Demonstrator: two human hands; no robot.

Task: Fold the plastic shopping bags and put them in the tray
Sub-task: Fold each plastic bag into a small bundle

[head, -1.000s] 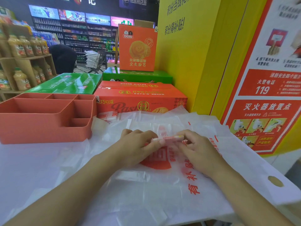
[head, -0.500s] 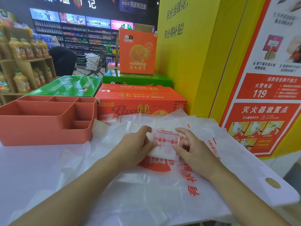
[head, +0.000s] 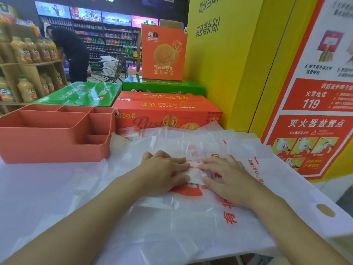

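Note:
A small folded white plastic bag with red print (head: pixel 195 174) lies on top of a spread pile of flat white shopping bags (head: pixel 191 217). My left hand (head: pixel 164 169) and my right hand (head: pixel 223 175) lie flat on the folded bag, fingers straight, pressing it down from either side. Only a narrow strip of the packet shows between my fingertips. The salmon-coloured tray (head: pixel 47 148) with several compartments stands at the left, none of its visible compartments holding a bag. Another small folded bag (head: pixel 129 131) lies just right of the tray's far corner.
Red (head: pixel 168 109) and green cartons (head: pixel 82 94) are stacked behind the bags. A yellow pillar (head: pixel 229 64) and a red fire-safety poster (head: pixel 315 121) close off the right. A shelf of juice bottles (head: pixel 28 52) stands far left, with a person and a shopping cart beyond.
The folded bag, held up between my fingers a second ago, has been folded over and laid down. Both hands now press it flat on the pile.

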